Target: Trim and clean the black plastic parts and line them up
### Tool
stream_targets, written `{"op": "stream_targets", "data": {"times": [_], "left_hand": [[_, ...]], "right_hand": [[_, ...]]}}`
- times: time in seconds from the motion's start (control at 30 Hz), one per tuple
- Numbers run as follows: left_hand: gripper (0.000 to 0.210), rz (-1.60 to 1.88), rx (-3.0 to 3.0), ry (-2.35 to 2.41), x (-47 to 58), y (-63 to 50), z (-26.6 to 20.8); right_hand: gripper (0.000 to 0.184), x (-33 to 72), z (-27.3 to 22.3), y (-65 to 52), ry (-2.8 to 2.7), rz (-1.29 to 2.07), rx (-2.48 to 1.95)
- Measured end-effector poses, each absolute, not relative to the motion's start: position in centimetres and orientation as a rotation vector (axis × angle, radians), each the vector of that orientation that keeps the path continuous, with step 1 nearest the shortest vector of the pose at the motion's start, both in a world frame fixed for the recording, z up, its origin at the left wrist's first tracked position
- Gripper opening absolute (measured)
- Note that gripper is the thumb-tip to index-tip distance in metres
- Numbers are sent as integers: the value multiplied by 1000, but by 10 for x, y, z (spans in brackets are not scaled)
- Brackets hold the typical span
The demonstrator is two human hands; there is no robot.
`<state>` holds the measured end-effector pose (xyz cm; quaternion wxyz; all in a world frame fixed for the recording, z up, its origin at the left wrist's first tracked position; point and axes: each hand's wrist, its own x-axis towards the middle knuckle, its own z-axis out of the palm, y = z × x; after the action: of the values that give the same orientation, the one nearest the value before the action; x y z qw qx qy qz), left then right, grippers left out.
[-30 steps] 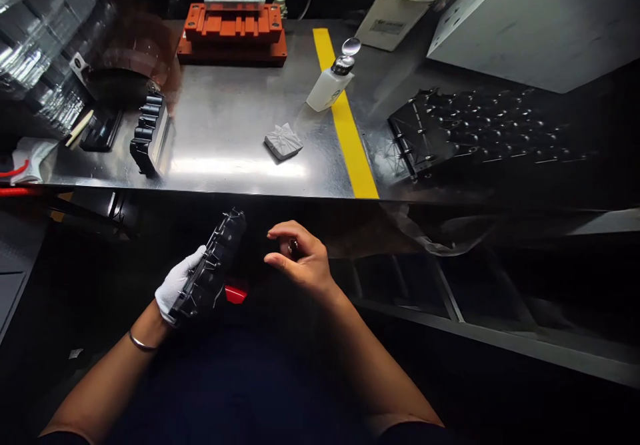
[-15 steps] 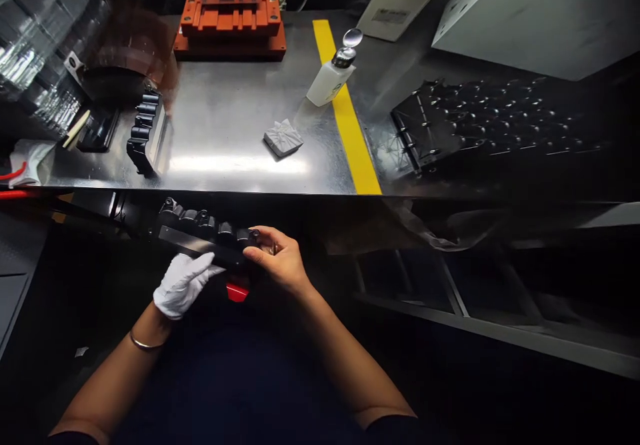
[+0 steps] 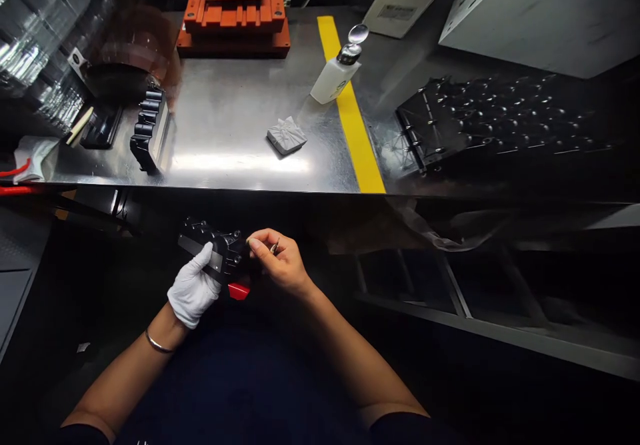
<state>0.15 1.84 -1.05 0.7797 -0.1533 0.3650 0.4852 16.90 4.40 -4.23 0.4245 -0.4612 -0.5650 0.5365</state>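
My left hand [image 3: 196,290], in a white glove, is closed round a black moulded part [image 3: 220,248] with rounded ribs and a flat metal strip along its side. The part is tilted in front of the bench edge, its right end turned partly toward me, showing several small round studs. Beside that end, my bare right hand [image 3: 281,262] is closed in a pinch, its fingertips at or very near the part. A small shiny metal thing shows among the right fingers; I cannot tell its kind. Below the part is a red piece [image 3: 239,291], mostly hidden.
On the metal bench [image 3: 225,118] stand a similar black part [image 3: 150,128], a folded grey cloth [image 3: 287,136], a white pump bottle [image 3: 333,80] and an orange fixture [image 3: 234,22]. Right of the yellow tape [image 3: 356,125] lie many dark parts [image 3: 510,115]. A grey box [image 3: 540,15] stands behind.
My left hand has moved up and right and now wraps the part. The part has turned, bringing its right end into view. My right fingers have come off its top into a pinch beside it.
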Motion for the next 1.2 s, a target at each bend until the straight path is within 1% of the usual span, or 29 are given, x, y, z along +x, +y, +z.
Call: {"op": "stream_targets", "data": {"times": [0.07,0.13,0.2,0.23,0.4,0.5,0.7,0.83,0.93,1.0,1.07,1.13,1.2], "left_hand": [[39,1116,-300,811,-5,18,-12],[33,1169,-182,860,-14,15,-14],[26,1164,1,900,-23,13,-16],[27,1137,95,907,-27,11,-17],[34,949,405,842,-36,6,-18],[33,906,438,820,-32,4,-20],[39,1046,241,866,-17,1,-21],[32,1080,110,853,-11,0,-17],[29,1090,-59,852,-8,2,-10],[28,1039,-204,843,-7,3,-6],[33,1003,-330,808,-7,6,-3],[37,999,-401,765,-8,8,0],[39,997,-431,745,-7,9,3]], "right_hand": [[33,171,-46,45,-1552,1195,-1221],[29,176,-49,49,-1710,1030,-1335],[26,182,-46,54,-1827,867,-1403],[26,184,-43,56,-1882,819,-1371],[43,183,-18,56,-2193,879,-704],[52,177,-12,55,-2232,792,-559],[55,175,-23,58,-2179,573,-676],[56,174,-24,59,-2170,419,-787],[56,174,-21,61,-2186,419,-796],[53,177,-18,64,-2172,495,-754],[47,182,-16,68,-2161,522,-721],[39,187,-13,72,-2196,455,-718],[36,190,-11,77,-2252,348,-722]]}}
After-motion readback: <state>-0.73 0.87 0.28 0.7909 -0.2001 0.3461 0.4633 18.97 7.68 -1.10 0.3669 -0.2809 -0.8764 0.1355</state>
